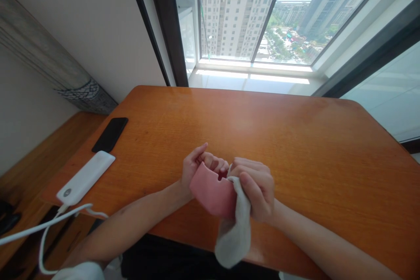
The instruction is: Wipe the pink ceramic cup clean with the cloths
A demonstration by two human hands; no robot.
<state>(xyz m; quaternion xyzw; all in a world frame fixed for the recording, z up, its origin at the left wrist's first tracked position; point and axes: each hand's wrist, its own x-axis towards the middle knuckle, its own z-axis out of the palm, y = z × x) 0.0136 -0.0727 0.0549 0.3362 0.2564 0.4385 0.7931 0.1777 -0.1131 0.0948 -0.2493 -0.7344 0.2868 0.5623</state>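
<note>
Together, the person's two hands work close over the middle of an orange wooden table, with a curved pink case between them. The left hand is curled nearly closed, its fingers wrapped around the far side of the case and the thumb side rising behind it, so the case sits against that palm and is gripped there. The right hand is closed too, fingers bunched around a grey-white cloth and pressing it against the near right edge of the case. The cloth runs out from under that fist and hangs down in a loose tail past the table's near edge, in front of the person's body. A small notch shows in the top rim of the case, with a dark red inside visible through the gap; the case's material is hard to tell from this view. Off to the left, well apart from both hands, a black phone lies face up beside a white power bank, and a white cable trails from the power bank over the table's edge. Beyond the far edge of the table, a tall window looks out on apartment towers.
</note>
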